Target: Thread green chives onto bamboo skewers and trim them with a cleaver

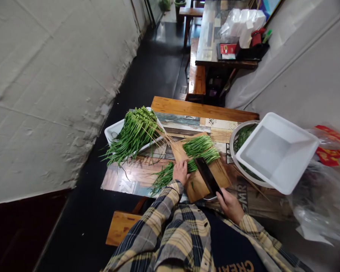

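Observation:
My right hand [231,205] grips the handle of a dark-bladed cleaver [206,173], whose blade slants over a wooden cutting board [197,187]. My left hand [181,173] is closed over a bunch of garlic chives [164,176], with the leafy ends hanging out to the left past the board. The bunch's other end reaches the blade's far tip. Cut lengths of chives [197,145] lie in rows across the far part of the board. Thin wooden skewers [164,136] stick out from a big pile of skewered chives [140,132] at the left.
That pile overhangs a white tray [111,132]. On the right, an empty white tub [277,147] rests tilted on a round bowl [234,141] of greens, beside plastic bags [323,204]. A wooden bench [204,108] runs along the table's far side. Another table [208,34] stands farther back.

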`<state>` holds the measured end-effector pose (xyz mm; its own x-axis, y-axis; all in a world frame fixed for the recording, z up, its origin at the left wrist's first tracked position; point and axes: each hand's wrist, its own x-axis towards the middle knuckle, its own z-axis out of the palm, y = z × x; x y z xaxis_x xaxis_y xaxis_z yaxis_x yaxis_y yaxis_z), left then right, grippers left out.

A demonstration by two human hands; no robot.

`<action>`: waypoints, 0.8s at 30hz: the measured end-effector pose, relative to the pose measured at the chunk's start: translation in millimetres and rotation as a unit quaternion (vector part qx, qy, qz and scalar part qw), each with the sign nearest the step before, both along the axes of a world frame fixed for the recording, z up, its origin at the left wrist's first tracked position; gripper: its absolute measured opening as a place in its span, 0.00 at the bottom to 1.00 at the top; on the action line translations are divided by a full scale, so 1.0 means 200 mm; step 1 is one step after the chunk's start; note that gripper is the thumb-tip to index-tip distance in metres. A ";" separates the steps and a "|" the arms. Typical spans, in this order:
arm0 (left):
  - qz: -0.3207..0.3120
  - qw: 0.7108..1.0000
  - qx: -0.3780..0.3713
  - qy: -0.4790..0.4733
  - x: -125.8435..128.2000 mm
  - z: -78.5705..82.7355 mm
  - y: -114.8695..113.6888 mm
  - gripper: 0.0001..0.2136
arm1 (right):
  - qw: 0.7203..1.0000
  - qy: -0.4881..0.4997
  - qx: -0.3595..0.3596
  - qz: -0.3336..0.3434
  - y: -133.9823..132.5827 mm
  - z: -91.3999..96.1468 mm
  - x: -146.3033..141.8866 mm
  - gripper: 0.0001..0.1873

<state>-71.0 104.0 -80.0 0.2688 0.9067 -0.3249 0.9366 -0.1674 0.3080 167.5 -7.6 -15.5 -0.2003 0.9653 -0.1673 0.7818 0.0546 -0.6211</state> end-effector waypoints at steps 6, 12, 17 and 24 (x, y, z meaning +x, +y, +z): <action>-0.003 1.000 0.002 0.005 -0.01 -0.01 0.01 0.24 | 1.000 -0.016 -0.003 0.007 0.03 0.01 -0.07 0.15; -0.014 1.000 -0.003 0.017 -0.01 -0.01 0.02 0.24 | 0.999 -0.038 -0.012 0.010 0.07 0.00 -0.14 0.16; -0.019 0.999 -0.006 0.027 -0.01 -0.01 0.03 0.24 | 0.996 -0.087 -0.011 0.019 0.11 -0.02 -0.17 0.15; -0.032 0.999 -0.007 0.034 -0.01 -0.02 0.04 0.22 | 0.978 -0.195 -0.050 0.053 0.13 -0.03 -0.21 0.13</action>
